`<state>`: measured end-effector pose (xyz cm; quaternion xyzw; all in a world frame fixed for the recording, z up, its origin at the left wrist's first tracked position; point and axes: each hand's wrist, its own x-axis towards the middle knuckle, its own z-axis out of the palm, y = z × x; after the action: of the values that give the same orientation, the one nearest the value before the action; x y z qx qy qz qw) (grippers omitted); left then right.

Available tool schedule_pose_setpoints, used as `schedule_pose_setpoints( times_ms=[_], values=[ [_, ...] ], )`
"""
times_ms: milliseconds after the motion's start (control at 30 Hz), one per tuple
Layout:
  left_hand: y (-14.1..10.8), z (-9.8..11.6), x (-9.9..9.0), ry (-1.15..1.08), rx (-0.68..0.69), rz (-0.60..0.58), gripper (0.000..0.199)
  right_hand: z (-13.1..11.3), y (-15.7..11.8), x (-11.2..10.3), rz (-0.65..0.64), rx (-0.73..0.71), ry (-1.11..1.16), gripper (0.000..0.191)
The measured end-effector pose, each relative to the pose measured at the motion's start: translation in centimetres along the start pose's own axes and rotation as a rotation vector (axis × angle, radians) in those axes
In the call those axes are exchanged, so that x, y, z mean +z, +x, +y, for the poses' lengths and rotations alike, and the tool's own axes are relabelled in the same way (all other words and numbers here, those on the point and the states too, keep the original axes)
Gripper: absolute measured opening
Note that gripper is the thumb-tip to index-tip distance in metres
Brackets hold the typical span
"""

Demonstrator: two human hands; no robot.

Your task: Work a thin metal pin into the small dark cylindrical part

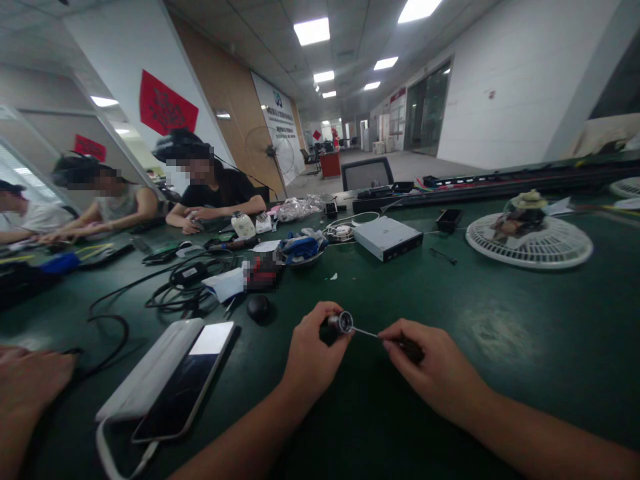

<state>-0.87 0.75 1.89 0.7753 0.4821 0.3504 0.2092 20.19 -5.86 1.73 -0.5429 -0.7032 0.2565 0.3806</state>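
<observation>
1. Here we hold a small cylinder with a bright metal collar and a dark body (pixel 341 324) in the air, just above the mat, between our two hands and near the middle of the view.
2. Our left hand (pixel 313 353) grips it, with the fingers (pixel 324 315) curled closed around the dark body and the collar left showing.
3. Our right hand (pixel 433 367) pinches a slim screwdriver with a thin steel shaft and a dark handle (pixel 407 348) in a narrow hold. The tip meets the collar; we cannot tell whether it enters.
4. Beneath us lies a dark green work mat (pixel 400 293), with a round black object (pixel 259 309) nearby. A black smartphone on a pale flat case (pixel 183 380) sits to our left, beside another person's hand (pixel 30 380).
5. The main risk is a slip: if the tip skids off the collar, it could jab our left fingers. A loose grip could also drop the cylinder, and it could roll across the mat.
</observation>
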Motion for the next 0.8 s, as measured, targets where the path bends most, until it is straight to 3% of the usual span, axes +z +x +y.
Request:
schedule_pose_setpoints(
  times_ms=[367,600,800],
  values=[
    [-0.15,-0.15,0.07,0.043,0.17,0.022,0.028,0.16,-0.2,0.11,0.008,-0.157,-0.062,0.022],
    [-0.17,-0.03,-0.1,0.063,0.161,-0.008,0.026,0.12,-0.07,0.07,0.053,-0.08,-0.025,0.024],
    [-0.37,-0.24,0.03,0.065,0.161,0.024,0.029,-0.08,-0.11,-0.22,0.093,-0.113,-0.016,0.022]
  ],
)
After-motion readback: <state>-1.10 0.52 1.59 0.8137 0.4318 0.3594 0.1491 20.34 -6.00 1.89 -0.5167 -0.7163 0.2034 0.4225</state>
